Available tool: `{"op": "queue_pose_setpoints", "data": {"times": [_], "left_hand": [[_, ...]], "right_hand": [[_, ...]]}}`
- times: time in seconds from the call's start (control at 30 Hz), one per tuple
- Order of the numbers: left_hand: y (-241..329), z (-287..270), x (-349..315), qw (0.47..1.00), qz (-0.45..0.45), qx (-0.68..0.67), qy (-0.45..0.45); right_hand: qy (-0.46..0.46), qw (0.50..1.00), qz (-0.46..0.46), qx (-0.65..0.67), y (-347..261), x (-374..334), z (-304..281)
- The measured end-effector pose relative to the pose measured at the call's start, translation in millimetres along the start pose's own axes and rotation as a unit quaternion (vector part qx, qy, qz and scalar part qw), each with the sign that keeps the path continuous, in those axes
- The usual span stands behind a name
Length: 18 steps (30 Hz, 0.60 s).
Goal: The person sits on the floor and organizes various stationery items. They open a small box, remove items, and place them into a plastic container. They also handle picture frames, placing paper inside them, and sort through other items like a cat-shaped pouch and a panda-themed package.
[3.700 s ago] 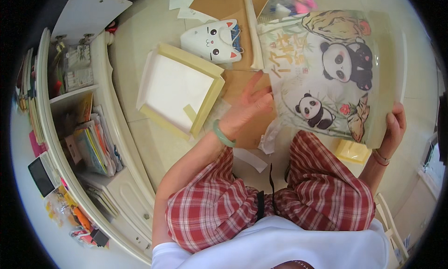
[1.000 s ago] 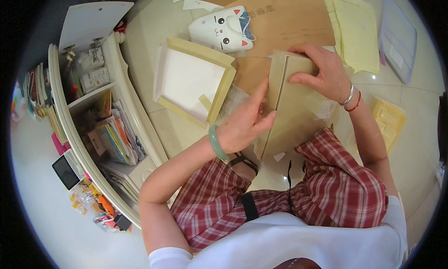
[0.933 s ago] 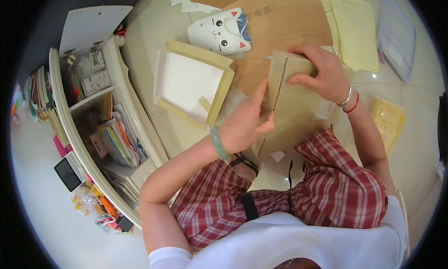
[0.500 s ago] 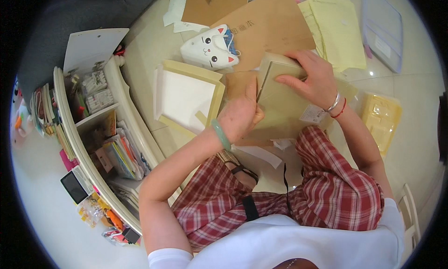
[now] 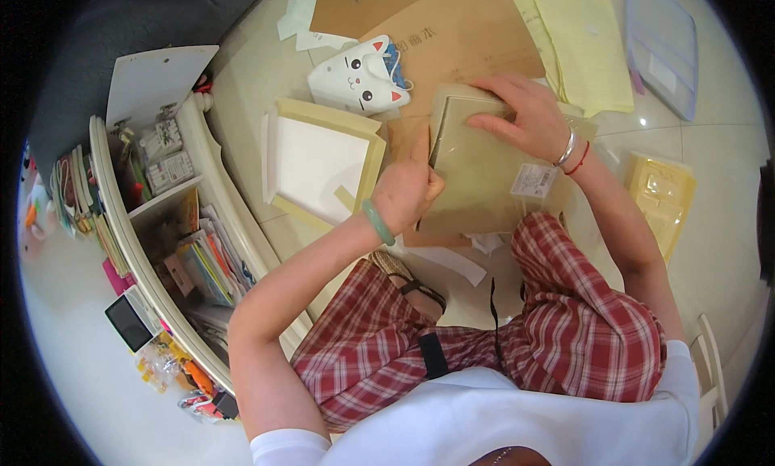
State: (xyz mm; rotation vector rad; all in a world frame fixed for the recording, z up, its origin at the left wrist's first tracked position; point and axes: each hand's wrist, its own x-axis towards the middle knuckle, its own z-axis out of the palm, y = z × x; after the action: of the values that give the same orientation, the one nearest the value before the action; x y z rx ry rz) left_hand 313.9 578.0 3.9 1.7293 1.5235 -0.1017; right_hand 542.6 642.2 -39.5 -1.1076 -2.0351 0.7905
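A beige cardboard box [image 5: 484, 171] with a white label [image 5: 534, 180] lies tilted in front of me, its surface glossy as if wrapped in clear film. My right hand [image 5: 529, 119] grips its far edge, with the thumb on the top face and the fingers over the side. Along the box's left edge, my left hand [image 5: 408, 193] is closed, its index finger stretched forward and the others curled against the box. What lies under the left fingers is hidden. Left of the box sits a shallow open box lid [image 5: 319, 171] with a white inside.
Beyond lie a cat-faced white bag [image 5: 355, 78], a brown paper pad [image 5: 476, 38], yellow paper sheets [image 5: 585, 50] and a clear plastic case [image 5: 662, 46]. A yellow plastic tray [image 5: 658, 195] is at right. A cream cabinet [image 5: 234, 199] with books stands left.
The box has shifted left and turned so its label and top face show more. Both hands have moved left with it, keeping their hold.
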Motion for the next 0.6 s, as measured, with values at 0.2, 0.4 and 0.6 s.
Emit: {"op": "queue_pose_setpoints", "data": {"times": [0.2,0.4,0.6], "left_hand": [[-24.7,-2.0,5.4,0.980,-0.033,-0.183,0.069],[-38.0,10.0,7.8,0.964,-0.032,-0.256,0.063],[-60.9,28.8,4.9,0.955,-0.021,-0.291,0.059]], "right_hand": [[0.101,0.988,0.028,-0.115,15.1,-24.6,-19.0],[0.166,0.934,0.307,0.075,30.9,-92.2,-7.7],[0.190,0.808,0.476,0.290,44.0,-121.6,-10.5]]}}
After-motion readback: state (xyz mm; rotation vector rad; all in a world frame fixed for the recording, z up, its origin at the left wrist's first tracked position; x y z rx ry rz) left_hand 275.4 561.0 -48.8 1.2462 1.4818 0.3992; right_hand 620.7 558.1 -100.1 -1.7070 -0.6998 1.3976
